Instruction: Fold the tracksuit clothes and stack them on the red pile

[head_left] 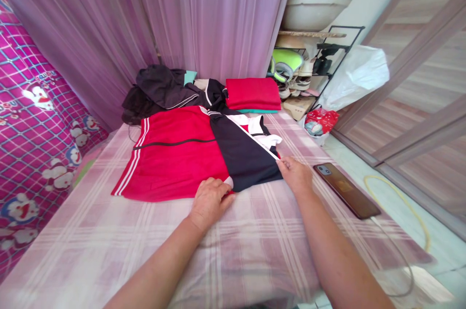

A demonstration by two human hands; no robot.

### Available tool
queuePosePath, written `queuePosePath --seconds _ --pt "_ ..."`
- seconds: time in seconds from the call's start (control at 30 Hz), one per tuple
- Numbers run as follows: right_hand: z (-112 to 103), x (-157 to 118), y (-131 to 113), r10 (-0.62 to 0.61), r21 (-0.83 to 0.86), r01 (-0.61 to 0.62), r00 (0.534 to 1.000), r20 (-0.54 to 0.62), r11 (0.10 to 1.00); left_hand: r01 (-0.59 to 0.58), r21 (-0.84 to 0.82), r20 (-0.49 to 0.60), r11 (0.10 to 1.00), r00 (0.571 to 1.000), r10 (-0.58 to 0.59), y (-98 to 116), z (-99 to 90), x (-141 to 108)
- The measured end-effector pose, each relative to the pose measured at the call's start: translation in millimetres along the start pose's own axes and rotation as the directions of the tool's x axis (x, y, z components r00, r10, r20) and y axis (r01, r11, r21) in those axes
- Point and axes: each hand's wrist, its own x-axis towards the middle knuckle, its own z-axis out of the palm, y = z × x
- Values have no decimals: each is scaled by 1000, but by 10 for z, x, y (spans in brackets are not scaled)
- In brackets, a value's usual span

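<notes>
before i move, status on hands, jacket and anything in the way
Left hand on jacket, near edge. Right hand pinching its white-striped dark edge. Jacket spread on plaid cloth. Phone beside right forearm, off jacket.

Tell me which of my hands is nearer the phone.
Right. Your right hand pinches the jacket just left of the phone; your left hand rests on the jacket's near edge, much farther left.

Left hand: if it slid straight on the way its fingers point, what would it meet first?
Most likely the navy fabric panel with white piping, just right of the left hand. It lies low, so the hand might skim over it; exact height is unclear here.
</notes>
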Motion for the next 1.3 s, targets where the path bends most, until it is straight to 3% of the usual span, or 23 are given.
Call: queuePosePath --seconds 0.33,0.47,0.57,0.63,0.73,0.8,0.83,0.9,1.07,1.3 --pt "-43 -83 -14 -21 -14 20 999 -46 1000 -12 -23 -91 1000 996 10 -177 -1 -55" --pt "-115 -81 -55 -172 51 177 981 -88 983 -15 6 -106 1000 994 16 -241 -47 -76" --pt "-193 -153 -243 -338 88 355 926 -168 931 -30 5 -122 1000 992 30 -260 -46 -87" --pt "-241 -275 -458 -473 118 496 863 -177 861 -48 4 -145 999 988 48 -264 -32 -92" --pt "-286 -504 -797 -724 174 729 682 -105 662 -75 -6 -170 997 983 73 -267 -20 -101" --pt "-292 -623 -949 -821 217 806 570 -35 551 -86 -17 -168 996 982 82 -262 -29 -107" --pt "-291 -662 -992 -845 237 822 535 -7 519 -89 -20 -159 996 984 84 -257 -40 -110" --pt "-285 -696 -1020 -858 267 824 513 23 500 -86 -14 -126 996 988 84 -239 -71 -114" --pt "-281 -674 -964 -853 335 793 516 74 509 -74 42 -15 996 997 75 -210 -158 -127" --pt "-256 -656 -959 -866 398 784 497 56 476 -88 92 13 992 996 87 -283 -220 -224"
